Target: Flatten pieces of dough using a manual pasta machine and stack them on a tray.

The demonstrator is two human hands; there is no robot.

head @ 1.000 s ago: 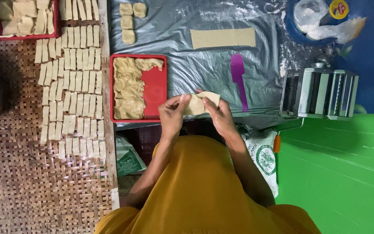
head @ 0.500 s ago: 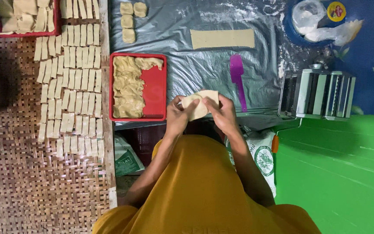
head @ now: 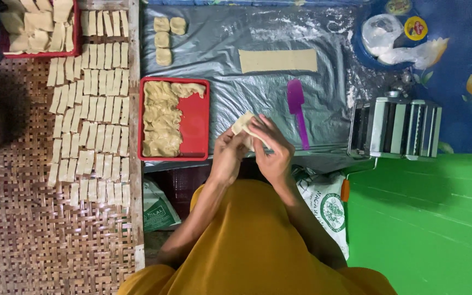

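Both of my hands hold one small pale piece of dough [head: 243,123] above the grey plastic sheet [head: 258,104]. My left hand [head: 228,154] pinches its lower left side. My right hand [head: 271,148] covers its right side with curled fingers. A red tray [head: 195,123] half filled with folded dough pieces lies just left of my hands. A purple scraper [head: 298,109] lies just to the right.
A flat dough strip [head: 277,60] and three dough lumps [head: 165,38] lie farther up the sheet. A metal pasta roller [head: 397,128] stands at right. Rows of cut dough strips [head: 91,104] cover a woven mat [head: 45,235] at left, beside another red tray [head: 36,27].
The dough piece has been folded smaller between my hands, and my right hand has closed further over it. My hands stay in the same place.
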